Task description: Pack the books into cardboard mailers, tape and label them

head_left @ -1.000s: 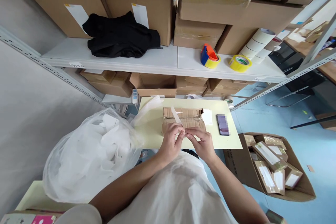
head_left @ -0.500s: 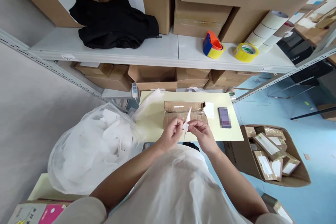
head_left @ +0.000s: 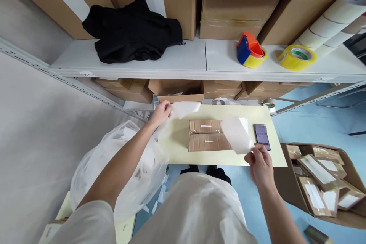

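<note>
My left hand (head_left: 161, 113) is closed at the far left of the pale yellow table (head_left: 174, 152), pinching a thin whitish sheet (head_left: 186, 109) that sticks out to the right. Near the table's right front, my right hand (head_left: 259, 162) pinches the lower corner of a translucent white sheet (head_left: 236, 135). This second sheet hangs over the right end of a brown cardboard box (head_left: 206, 141), hiding part of it. The box lies in the middle of the table, with small white marks on its top. A white paper (head_left: 244, 122) shows partly behind the right sheet.
A phone (head_left: 262, 136) lies at the table's right. Left stands a clear bag (head_left: 120, 175) of white scraps; right, a large carton (head_left: 288, 183) of labelled parcels. The shelf (head_left: 194, 55) above holds black clothing (head_left: 134, 32), a tape dispenser (head_left: 251, 50) and a yellow tape roll (head_left: 297, 57).
My hands, together over the box before with a white piece between them, have moved apart. Left went up and leftward, right went rightward, each with a sheet. The view has shifted slightly.
</note>
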Motion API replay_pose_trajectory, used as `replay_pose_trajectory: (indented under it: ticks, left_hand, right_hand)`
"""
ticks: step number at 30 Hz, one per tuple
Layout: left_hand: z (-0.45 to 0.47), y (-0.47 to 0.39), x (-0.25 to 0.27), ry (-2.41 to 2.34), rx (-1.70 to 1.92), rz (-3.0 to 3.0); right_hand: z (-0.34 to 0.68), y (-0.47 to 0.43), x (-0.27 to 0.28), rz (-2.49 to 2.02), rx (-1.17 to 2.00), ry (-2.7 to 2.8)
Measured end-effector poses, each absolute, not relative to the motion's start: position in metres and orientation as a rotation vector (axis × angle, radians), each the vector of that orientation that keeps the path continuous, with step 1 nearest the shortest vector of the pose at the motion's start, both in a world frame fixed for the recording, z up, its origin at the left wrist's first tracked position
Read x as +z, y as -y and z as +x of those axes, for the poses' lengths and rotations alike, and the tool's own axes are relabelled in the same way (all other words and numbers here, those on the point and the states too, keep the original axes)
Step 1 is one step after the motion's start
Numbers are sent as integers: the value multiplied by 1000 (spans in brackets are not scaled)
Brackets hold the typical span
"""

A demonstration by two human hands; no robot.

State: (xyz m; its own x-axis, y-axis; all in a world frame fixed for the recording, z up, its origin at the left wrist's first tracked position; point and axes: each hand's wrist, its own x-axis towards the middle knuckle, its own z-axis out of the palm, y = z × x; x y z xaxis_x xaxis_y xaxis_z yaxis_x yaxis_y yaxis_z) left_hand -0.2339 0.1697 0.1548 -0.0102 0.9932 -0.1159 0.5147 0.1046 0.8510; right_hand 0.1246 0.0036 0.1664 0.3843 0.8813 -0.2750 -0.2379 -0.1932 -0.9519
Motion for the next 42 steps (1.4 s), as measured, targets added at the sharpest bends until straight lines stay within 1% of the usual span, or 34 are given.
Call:
replay_pose_trajectory:
  ticks: [3, 9, 12, 15, 17, 19, 21, 24, 26, 28, 31, 35, 37, 40, 42]
  left_hand:
    - [-251, -217, 143, -1771, 771, 1580]
    - [-247, -298, 129, -1909, 704, 1729]
    - [-246, -323, 121, -1920, 729, 1697]
    - [-246, -324, 118, -1915, 726, 1675]
    - [-239, -303, 125, -1907, 727, 1659]
    - [-220, -262, 141, -1856, 769, 1677]
    - [-189, -203, 163, -1644, 857, 1797]
    - [-130, -107, 193, -1234, 831, 1997]
    - [-95, -59, 203, -1189, 857, 2077]
    - [-71, -30, 206, -1250, 920, 2046]
    - [-56, -15, 203, -1302, 998, 1955]
    - [-59, -14, 200, -1392, 1098, 1782]
    - [-62, -15, 200, -1436, 1135, 1544]
    - [-64, -16, 199, -1403, 1148, 1195]
    - [-64, -16, 200, -1360, 1150, 1066]
  right_hand:
    - [133, 6, 161, -1452, 1058, 556]
    - [126, 21, 160, -1458, 1091, 549]
    - [122, 24, 163, -1468, 1122, 572]
    - [121, 24, 164, -1487, 1135, 600]
    - [119, 20, 163, -1487, 1132, 626]
    - [116, 13, 162, -1473, 1158, 678]
    - [113, 4, 163, -1439, 1203, 757]
    - [107, -7, 168, -1370, 1247, 892]
    - [103, -12, 173, -1311, 1260, 961]
    - [99, -14, 180, -1252, 1290, 1010]
    - [100, -13, 191, -1180, 1386, 1103]
    - [120, -12, 198, -1051, 1494, 1356]
    - [136, -13, 198, -1096, 1375, 1421]
    - [157, -19, 194, -1331, 1043, 1350]
    - [165, -25, 190, -1434, 973, 1314]
